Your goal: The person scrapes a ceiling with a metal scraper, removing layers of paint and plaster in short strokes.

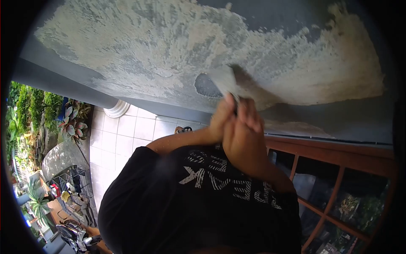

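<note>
Both hands meet in front of my chest on the handle of a scraper [225, 80]. Its wide pale blade is smeared by motion and lies over the wall [169, 55]. My left hand [221, 117] is closed at the handle from the left, and my right hand [245, 120] wraps it from the right; the handle is mostly hidden by the fingers. Just left of the blade is a dark, rough round patch [207, 86]. Around it the grey paint is scraped away, leaving a large pale, streaky area. A shadow of the tool falls to the right.
A brown-framed window [325, 213] with dark panes stands at the right, below the wall. At the left are white floor tiles [127, 131], a round column base [117, 109], leafy plants [72, 120], a wire rack [78, 182] with shoes, and part of a motorbike [76, 235].
</note>
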